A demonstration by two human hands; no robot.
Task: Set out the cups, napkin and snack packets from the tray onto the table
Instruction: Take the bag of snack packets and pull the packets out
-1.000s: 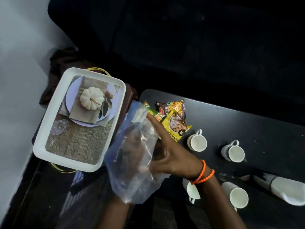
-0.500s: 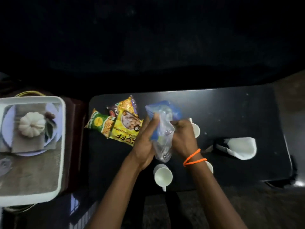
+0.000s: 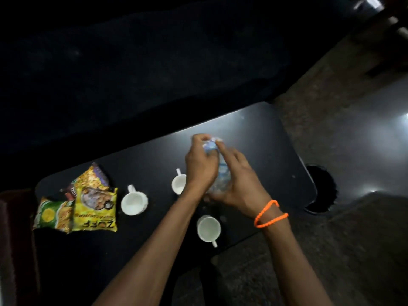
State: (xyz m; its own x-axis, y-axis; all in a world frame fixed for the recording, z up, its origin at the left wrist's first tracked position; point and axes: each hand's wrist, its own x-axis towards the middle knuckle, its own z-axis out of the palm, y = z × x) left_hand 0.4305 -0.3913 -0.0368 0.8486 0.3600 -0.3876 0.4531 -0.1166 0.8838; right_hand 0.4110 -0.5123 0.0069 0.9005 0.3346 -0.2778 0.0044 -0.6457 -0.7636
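Observation:
Both hands hold a crumpled clear plastic bag with a blue top over the middle of the black table. My left hand grips the bag's upper part. My right hand, with an orange bead bracelet at the wrist, wraps round its lower part. Three white cups stand on the table: one left of my arms, one partly behind my left wrist, one near the front edge. Several snack packets lie in a pile at the table's left end. Tray and napkin are out of view.
A round dark hole sits just past the table's right end. Speckled stone floor lies to the right and in front. A dark sofa fills the space behind the table.
The view has swung right, so the tray and napkin have left the frame. The bag has been crumpled smaller between both hands and carried toward the table's middle.

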